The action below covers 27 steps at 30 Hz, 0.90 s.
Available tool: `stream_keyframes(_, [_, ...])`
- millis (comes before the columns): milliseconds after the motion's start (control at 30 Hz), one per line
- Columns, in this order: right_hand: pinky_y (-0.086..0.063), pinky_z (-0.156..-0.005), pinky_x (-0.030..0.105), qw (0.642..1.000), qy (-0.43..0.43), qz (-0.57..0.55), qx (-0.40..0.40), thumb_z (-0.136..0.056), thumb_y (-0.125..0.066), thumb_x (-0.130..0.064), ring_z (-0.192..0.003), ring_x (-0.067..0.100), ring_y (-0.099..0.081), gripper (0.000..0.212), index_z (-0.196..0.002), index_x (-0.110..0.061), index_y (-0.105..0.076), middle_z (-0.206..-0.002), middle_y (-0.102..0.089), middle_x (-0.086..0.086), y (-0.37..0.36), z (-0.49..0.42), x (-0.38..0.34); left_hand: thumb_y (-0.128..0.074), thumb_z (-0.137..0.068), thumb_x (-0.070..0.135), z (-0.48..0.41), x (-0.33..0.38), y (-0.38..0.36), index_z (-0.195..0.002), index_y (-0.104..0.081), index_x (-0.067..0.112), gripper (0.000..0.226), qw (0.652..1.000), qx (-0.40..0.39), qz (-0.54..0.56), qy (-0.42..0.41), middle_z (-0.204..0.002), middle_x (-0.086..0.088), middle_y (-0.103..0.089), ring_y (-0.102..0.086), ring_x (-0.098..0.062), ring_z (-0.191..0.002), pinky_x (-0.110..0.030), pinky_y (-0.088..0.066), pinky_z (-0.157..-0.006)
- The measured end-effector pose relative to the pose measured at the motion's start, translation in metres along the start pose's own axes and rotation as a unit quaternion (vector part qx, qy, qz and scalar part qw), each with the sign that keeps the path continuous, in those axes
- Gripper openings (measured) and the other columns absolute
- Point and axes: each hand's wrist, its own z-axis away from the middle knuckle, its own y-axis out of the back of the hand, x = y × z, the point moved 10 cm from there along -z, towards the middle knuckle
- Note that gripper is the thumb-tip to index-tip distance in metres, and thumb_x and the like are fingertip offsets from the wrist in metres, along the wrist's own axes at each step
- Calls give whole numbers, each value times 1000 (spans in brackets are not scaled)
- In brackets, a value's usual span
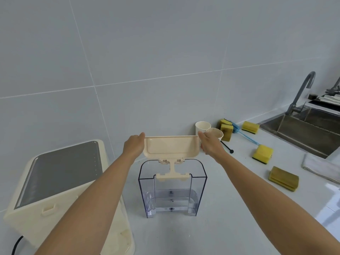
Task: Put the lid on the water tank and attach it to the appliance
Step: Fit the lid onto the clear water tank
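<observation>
At the far left the cream appliance (60, 183) stood on the white counter (230, 227), tilted in the wide view, with a dark glassy top panel and a black cord (17, 243) trailing from its near corner. No tank was attached to it, so that half of the task was judged wholly undone.

Just right of it, the left hand (133, 146) gripped the left end of the cream lid (171, 146), fingers wrapped behind the edge and thumb on top. The lid was held up in the air, tilted toward the wall, its hinged bracket hanging down to meet the near rim of the clear water tank (173, 192). The tank stood upright on the counter between the arms, near the appliance but apart from it, and looked nearly empty. The right hand (210, 144) clasped the lid's right end in the same way. The lid seemed to be partly engaged at best; it was not yet lowered flat over the opening.

Behind the right hand stood two paper cups (203, 127). Further right lay several yellow sponges (262, 151), a blue-handled brush (244, 135) and a folded grey cloth (320, 168), then a steel sink (301, 129) with a curved tap (303, 89). Pale grey tiles (147, 52) covered the wall behind.
</observation>
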Motion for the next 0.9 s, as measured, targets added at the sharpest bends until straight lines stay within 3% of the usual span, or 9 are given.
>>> stream_keyframes(100, [-32, -59, 31, 1000, 6, -14, 9, -92, -32, -29, -57, 16, -39, 40, -56, -14, -39, -59, -42, 2, 0, -4, -2, -28, -93, 27, -4, 5, 2, -54, -27, 13, 41, 1000, 7, -2, -22, -60, -3, -31, -29, -17, -55, -30, -25, -54])
stream_keyframes(167, [-31, -61, 32, 999, 12, -29, 15, -92, -34, -26, -56, 17, -37, 38, -57, -12, -38, -57, -40, 3, 1, -4, -2, -29, -94, 26, -5, 7, 4, -54, -26, 14, 42, 999, 12, -10, -36, -59, -3, -29, -27, -16, -53, -28, -21, -52])
stream_keyframes(567, [-32, -53, 21, 995, 86, -54, -1, -90, -43, -15, -52, 12, -39, 25, -70, -3, -52, -55, -45, 3, 13, 18, -17, -40, -91, 25, 6, 5, 13, -69, -38, 11, 26, 996, -3, 17, -84, -74, -11, -39, -36, -21, -69, -30, -28, -64])
stream_keyframes(833, [-42, -57, 10, 988, 146, 44, -27, -91, -45, -18, -64, 8, -48, 22, -97, -7, -64, -69, -55, 0, 18, 65, -18, -38, -92, 22, 49, -4, 17, -68, -42, 9, 28, 990, 26, -36, -130, -64, -2, -44, -38, -15, -58, -26, -28, -53])
stream_keyframes(900, [-40, -63, 14, 979, 174, 102, -32, -91, -46, -17, -71, 13, -50, 24, -102, -5, -64, -78, -58, 3, 16, 76, -17, -39, -92, 19, 57, -10, 16, -69, -44, 10, 26, 989, 30, -40, -138, -62, -2, -45, -38, -16, -57, -25, -28, -53])
